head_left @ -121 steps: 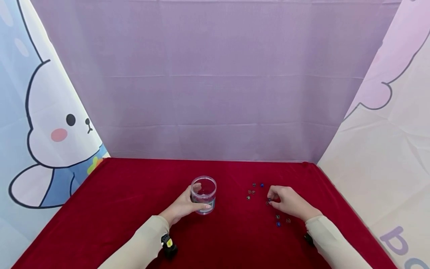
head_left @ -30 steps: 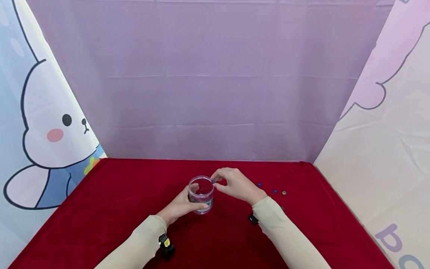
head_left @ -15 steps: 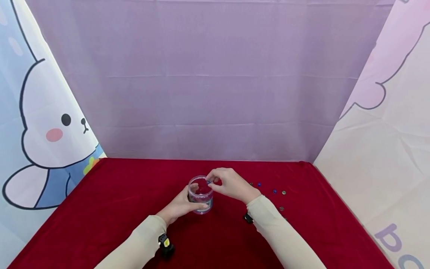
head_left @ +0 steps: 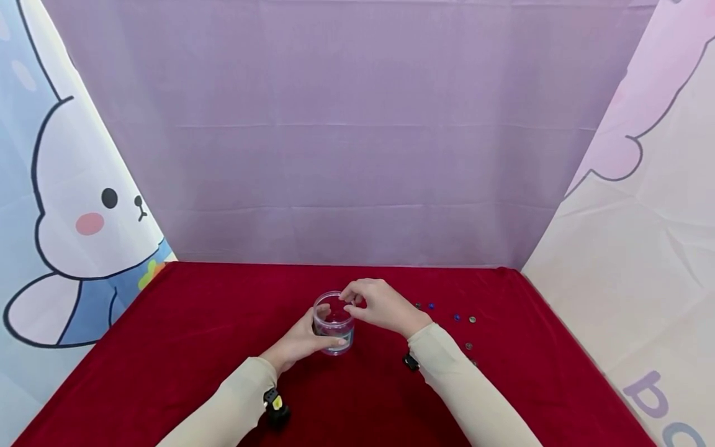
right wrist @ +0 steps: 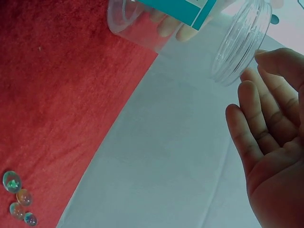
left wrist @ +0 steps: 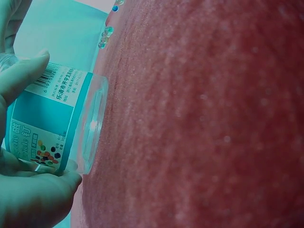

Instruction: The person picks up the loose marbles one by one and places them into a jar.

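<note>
My left hand [head_left: 301, 338] grips a clear plastic jar [head_left: 334, 329] around its side, with the thumb across the front. The jar has no lid on its mouth and bears a teal and white label [left wrist: 45, 109] with a barcode. My right hand [head_left: 385, 304] is at the right side of the jar's rim [right wrist: 242, 42]. Its fingers [right wrist: 251, 114] extend loosely, the thumb is apart from them, and no marble shows between them. Small glass marbles [head_left: 457, 317] lie on the cloth to the right. Whether marbles lie inside the jar is hard to tell.
A red velvet cloth [head_left: 223, 310] covers the table. A purple fabric wall [head_left: 357, 155] stands behind it, with printed panels at both sides. Several marbles [right wrist: 18, 197] sit in a group near the right forearm, some partly behind the sleeve [head_left: 463, 379].
My right hand has moved left from the marbles to the jar's mouth. The blue marble seen between its fingertips half a second ago is gone from them. My left hand keeps holding the jar.
</note>
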Demonstrator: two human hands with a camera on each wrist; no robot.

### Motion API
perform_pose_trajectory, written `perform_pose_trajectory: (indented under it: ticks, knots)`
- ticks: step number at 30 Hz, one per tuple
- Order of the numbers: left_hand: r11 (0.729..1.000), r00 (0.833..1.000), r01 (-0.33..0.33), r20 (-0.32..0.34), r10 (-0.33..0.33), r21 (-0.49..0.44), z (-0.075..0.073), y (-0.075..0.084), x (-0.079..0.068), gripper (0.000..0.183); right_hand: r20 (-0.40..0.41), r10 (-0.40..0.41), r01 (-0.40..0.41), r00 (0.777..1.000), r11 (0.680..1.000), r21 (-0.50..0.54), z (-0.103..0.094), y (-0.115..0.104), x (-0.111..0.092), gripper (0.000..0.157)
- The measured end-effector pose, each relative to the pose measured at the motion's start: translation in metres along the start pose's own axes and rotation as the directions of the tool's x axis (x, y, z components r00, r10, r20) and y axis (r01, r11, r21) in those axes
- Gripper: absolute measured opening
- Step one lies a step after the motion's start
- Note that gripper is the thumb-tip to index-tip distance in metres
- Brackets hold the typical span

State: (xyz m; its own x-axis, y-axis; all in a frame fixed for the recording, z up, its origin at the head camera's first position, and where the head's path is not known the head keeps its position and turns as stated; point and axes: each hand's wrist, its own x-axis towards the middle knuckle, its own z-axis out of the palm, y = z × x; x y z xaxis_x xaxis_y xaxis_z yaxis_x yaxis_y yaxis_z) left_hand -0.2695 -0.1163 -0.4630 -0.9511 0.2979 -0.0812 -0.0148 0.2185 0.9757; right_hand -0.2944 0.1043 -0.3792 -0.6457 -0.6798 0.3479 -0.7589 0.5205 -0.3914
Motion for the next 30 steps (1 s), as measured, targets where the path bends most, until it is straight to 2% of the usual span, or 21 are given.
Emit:
perform_pose_trajectory:
  ticks: [14, 30]
  knots:
    - [1.0, 1.0, 0.005, -0.014, -0.005, 0.006, 0.0, 0.0, -0.001, 0.1, -0.008, 0.004, -0.004, 1.0, 1.0, -0.003, -0.009, 0.002, -0.01, 0.022]
    - [1.0, 1.0, 0.0, -0.016, 0.0, 0.003, 0.0, -0.001, 0.0, 0.1, 0.005, 0.1, -0.1, 0.995, 0.995, -0.026, -0.018, 0.022, -0.031, 0.024]
